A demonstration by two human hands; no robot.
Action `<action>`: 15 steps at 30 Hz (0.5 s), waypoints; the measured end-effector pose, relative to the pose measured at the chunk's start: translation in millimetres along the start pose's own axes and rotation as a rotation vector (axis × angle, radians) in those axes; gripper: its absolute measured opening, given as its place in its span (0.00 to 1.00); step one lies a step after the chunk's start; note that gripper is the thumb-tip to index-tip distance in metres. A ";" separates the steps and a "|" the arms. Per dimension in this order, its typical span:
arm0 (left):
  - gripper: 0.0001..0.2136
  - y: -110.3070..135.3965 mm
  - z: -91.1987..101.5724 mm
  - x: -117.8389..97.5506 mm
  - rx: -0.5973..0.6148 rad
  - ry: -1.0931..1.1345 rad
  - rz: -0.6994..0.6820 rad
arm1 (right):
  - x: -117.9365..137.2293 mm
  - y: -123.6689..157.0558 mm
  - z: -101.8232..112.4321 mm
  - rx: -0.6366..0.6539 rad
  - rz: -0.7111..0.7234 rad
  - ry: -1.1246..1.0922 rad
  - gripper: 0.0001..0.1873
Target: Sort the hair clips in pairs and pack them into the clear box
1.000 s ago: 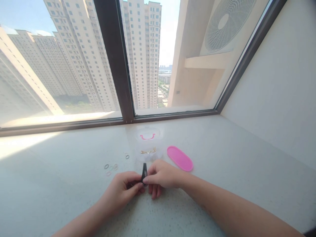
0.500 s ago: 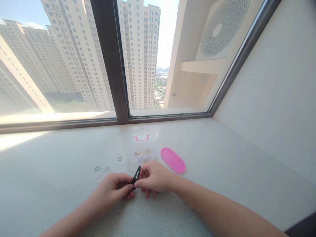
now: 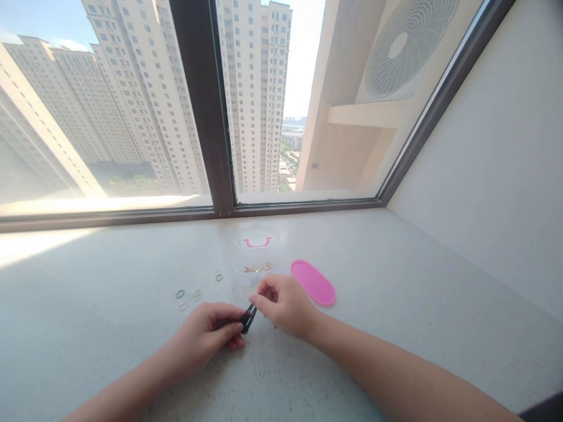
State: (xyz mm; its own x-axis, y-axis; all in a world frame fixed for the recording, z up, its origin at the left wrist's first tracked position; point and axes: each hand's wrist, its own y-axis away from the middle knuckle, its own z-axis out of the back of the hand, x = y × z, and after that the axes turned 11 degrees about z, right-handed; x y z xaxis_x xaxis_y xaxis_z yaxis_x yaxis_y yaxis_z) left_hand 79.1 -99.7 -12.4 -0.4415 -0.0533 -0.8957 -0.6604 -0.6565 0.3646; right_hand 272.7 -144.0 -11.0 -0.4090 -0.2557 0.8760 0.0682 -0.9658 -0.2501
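A black snap hair clip (image 3: 249, 319) is held between both hands, low over the pale sill. My left hand (image 3: 215, 328) pinches its wide lower end between thumb and fingers. At the narrow upper tip, my right hand (image 3: 281, 305) has its thumb and forefinger closed on the clip. Just beyond the right hand stands a clear plastic box (image 3: 240, 272) with gold-coloured hair pieces (image 3: 258, 268) in it. Several thin hair ties (image 3: 180, 293) in dark and pale colours lie beyond my left hand.
A pink oval tray or lid (image 3: 313, 282) lies right of the box. Behind, the box's clear lid carries a pink handle (image 3: 257, 242). The window frame (image 3: 193, 215) borders the sill at the back, and a white wall (image 3: 488, 176) rises on the right.
My right hand has moved up along the hair clip to its tip, and the clip leans more to the right. The left hand keeps its hold. The whole view has shifted slightly.
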 end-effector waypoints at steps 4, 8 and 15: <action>0.13 1.0 -2.7 1.9 -0.083 0.021 -0.104 | 2.2 -2.9 2.7 0.001 -0.018 -0.095 0.12; 0.10 4.0 -4.8 5.2 -0.191 -0.077 -0.225 | 3.0 -3.9 1.8 0.008 -0.107 -0.381 0.13; 0.12 12.4 -6.7 7.4 -0.524 -0.398 -0.498 | 7.6 2.6 -5.9 -0.090 -0.144 -0.663 0.18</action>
State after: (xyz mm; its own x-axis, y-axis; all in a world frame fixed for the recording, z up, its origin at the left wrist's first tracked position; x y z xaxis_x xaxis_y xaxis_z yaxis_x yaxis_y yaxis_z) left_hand 71.7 -113.2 -16.2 -0.4196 0.5426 -0.7277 -0.5099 -0.8041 -0.3056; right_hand 264.4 -148.2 -7.4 0.2378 -0.1249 0.9633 -0.0332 -0.9922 -0.1205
